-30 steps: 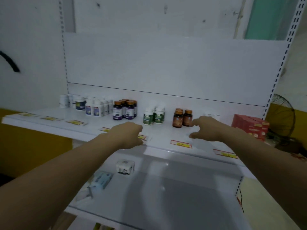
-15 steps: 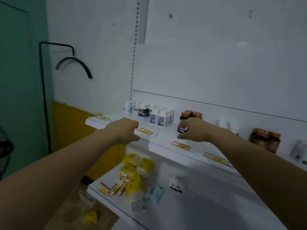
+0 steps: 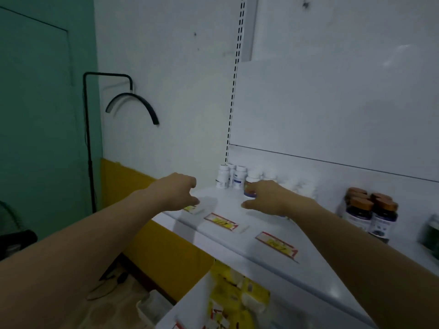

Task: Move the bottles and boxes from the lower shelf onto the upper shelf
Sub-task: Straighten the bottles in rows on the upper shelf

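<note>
Both my arms reach over the white upper shelf (image 3: 280,245). My left hand (image 3: 177,191) hovers above the shelf's left end, fingers loosely curled, holding nothing. My right hand (image 3: 268,198) is palm down beside a small white bottle (image 3: 250,186), fingers spread; whether it touches the bottle is unclear. Several white bottles (image 3: 228,176) stand at the back left corner. Dark bottles with brown caps (image 3: 370,212) stand further right. On the lower shelf, yellow packets and small boxes (image 3: 235,295) lie in a heap.
Red and yellow price tags (image 3: 221,222) lie along the shelf's front edge. A black lamp stand (image 3: 89,143) leans by the teal wall. A perforated upright (image 3: 234,91) bounds the shelf's left side. A plastic container (image 3: 154,307) lies on the floor.
My view has swung left along the shelf. Both hands have moved left with it, from the brown-capped bottles to the white bottles at the shelf's left end.
</note>
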Tool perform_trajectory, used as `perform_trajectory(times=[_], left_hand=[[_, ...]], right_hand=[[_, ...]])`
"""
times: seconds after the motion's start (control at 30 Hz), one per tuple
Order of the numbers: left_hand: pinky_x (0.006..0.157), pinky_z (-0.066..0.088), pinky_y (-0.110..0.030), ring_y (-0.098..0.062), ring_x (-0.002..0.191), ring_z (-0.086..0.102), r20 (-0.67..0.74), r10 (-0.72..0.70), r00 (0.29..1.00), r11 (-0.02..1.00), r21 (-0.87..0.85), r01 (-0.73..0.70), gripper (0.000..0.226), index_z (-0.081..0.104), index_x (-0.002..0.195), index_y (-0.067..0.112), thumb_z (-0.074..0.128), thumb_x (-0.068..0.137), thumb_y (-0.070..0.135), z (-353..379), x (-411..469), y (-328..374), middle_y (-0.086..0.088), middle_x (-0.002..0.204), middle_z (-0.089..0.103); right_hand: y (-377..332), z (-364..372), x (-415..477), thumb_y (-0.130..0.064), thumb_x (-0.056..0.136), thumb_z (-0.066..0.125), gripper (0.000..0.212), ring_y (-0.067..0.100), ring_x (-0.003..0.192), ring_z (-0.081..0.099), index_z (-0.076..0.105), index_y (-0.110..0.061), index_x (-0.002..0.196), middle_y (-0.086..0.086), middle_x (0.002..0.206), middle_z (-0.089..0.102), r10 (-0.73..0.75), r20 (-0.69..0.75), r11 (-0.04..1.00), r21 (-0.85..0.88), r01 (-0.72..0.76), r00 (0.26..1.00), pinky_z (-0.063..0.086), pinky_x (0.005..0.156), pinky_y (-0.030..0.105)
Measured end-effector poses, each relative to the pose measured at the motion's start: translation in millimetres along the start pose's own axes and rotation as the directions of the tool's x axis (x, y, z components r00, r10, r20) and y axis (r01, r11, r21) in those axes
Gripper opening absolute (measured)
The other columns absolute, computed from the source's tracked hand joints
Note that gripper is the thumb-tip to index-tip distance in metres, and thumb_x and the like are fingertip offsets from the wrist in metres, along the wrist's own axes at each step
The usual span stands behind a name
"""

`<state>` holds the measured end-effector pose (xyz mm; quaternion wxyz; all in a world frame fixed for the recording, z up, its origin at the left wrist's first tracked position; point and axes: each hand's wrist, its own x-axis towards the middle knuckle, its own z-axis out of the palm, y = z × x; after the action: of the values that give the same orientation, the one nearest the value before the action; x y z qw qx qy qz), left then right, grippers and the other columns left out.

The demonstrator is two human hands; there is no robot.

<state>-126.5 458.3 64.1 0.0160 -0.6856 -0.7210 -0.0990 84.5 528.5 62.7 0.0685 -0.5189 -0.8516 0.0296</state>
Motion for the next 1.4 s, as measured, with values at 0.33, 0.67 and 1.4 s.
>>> perform_trajectory(times=[0.33, 0.67, 1.4], left_hand=[[0.094, 0.046, -0.035, -0.024, 0.115, 0.052, 0.093, 0.225, 0.97, 0.974, -0.021, -0.224, 0.053, 0.045, 0.13, 0.01, 0.054, 0.09, 0.044, 56.4, 169.0, -62.5, -0.008, 0.13, 0.053], [0.099, 0.039, -0.031, -0.025, 0.126, 0.047, 0.199, 0.467, 0.862, 0.873, -0.26, -0.413, 0.065, 0.035, 0.139, 0.008, 0.059, 0.089, 0.039, 87.1, 266.5, -71.6, -0.011, 0.143, 0.044], [0.095, 0.039, -0.027, -0.027, 0.124, 0.05, 0.114, 0.584, 0.804, 0.76, -0.425, -0.492, 0.051, 0.04, 0.135, 0.008, 0.054, 0.093, 0.033, 117.8, 291.0, -52.9, -0.013, 0.137, 0.051]], right_hand=[[-27.3, 53.9, 127.7, -0.04, 0.093, 0.051, 0.052, 0.028, 0.117, 0.054, 0.051, -0.002, 0.128, 0.015, 0.129, 0.056, 0.273, -0.02, 0.962, 0.007, -0.273, 0.962, 0.045, 0.1, 0.037], [-46.0, 74.7, 205.3, -0.019, 0.097, 0.044, 0.034, 0.028, 0.112, 0.056, 0.049, 0.003, 0.122, 0.017, 0.124, 0.056, 0.589, -0.09, 0.808, 0.091, -0.582, 0.803, 0.045, 0.084, 0.028], [-46.2, 73.8, 216.4, -0.014, 0.097, 0.04, 0.018, 0.022, 0.088, 0.051, 0.045, -0.009, 0.08, 0.01, 0.095, 0.053, 0.608, -0.106, 0.793, 0.024, -0.609, 0.787, 0.04, 0.071, 0.029]])
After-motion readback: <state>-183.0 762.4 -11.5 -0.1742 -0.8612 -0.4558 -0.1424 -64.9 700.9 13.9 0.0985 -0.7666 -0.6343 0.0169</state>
